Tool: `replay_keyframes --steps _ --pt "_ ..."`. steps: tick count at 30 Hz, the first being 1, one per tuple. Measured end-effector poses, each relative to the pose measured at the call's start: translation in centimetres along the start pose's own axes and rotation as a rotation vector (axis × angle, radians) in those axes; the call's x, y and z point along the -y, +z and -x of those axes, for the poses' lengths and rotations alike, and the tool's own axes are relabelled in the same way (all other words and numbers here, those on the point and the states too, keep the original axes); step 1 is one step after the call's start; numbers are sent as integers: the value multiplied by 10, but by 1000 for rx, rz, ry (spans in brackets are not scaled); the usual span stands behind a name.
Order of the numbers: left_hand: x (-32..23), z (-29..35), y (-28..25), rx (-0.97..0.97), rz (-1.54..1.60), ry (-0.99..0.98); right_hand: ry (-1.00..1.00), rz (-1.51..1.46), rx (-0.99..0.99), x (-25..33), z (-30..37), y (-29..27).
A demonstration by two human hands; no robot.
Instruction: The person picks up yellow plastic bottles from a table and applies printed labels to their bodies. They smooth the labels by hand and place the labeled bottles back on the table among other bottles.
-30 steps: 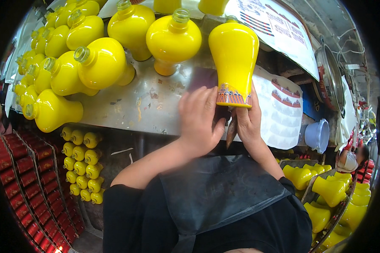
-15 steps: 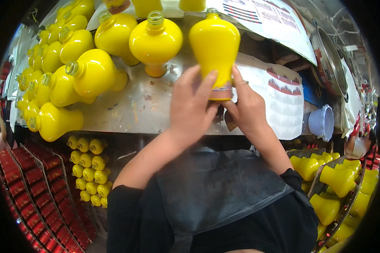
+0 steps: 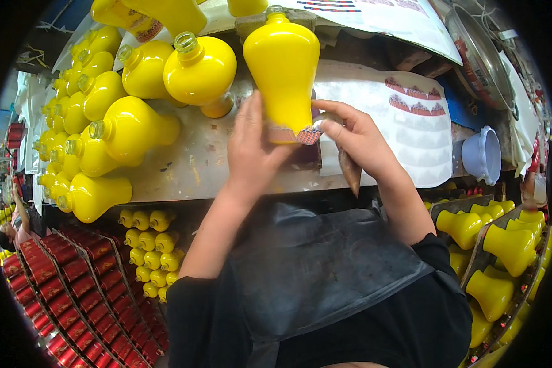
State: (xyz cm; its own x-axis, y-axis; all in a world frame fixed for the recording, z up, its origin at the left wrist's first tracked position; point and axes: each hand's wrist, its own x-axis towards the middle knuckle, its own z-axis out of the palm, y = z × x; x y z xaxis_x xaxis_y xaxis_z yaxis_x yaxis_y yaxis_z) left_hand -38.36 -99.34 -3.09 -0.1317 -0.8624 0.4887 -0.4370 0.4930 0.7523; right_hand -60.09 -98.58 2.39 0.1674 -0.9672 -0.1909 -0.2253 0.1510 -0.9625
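Note:
A glossy yellow bottle (image 3: 281,67) is in front of me over the worktable, its neck pointing away and its base toward me. My left hand (image 3: 251,147) grips its narrow lower left side. A patterned reddish-brown decal band (image 3: 308,135) runs round the base, with a blue-and-white edge at the right. My right hand (image 3: 365,141) is closed round a brown, flat, pointed tool (image 3: 349,170), its tip hanging down. The thumb and fingers of that hand are beside the decal's right end; whether they touch it I cannot tell.
Several yellow bottles (image 3: 200,70) stand on the metal table (image 3: 196,175) at left. A decal sheet (image 3: 414,141) and a lilac bucket (image 3: 481,156) are at right. Red cylindrical items (image 3: 67,276) fill racks at lower left; more yellow bottles (image 3: 509,248) fill a rack at lower right.
The bottle has turned in my hands, bringing a blue-edged part of the decal into view. My right hand has moved off its side, and the pointed tool shows more fully.

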Motion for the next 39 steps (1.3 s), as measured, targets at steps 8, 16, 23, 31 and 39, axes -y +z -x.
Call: replay_keyframes --steps 8,16,23,31,39 --pt "5 3 -9 144 -57 24 219 -125 99 -10 12 -10" --pt "-9 0 -8 115 551 -386 213 -156 95 14 12 -11" --pt "-17 -3 -6 113 512 -462 -161 164 -56 12 13 -1" --pt "-17 -1 2 58 488 -456 -27 -131 -4 17 13 0" --pt "-18 0 2 43 566 -476 86 -58 84 13 12 -1"
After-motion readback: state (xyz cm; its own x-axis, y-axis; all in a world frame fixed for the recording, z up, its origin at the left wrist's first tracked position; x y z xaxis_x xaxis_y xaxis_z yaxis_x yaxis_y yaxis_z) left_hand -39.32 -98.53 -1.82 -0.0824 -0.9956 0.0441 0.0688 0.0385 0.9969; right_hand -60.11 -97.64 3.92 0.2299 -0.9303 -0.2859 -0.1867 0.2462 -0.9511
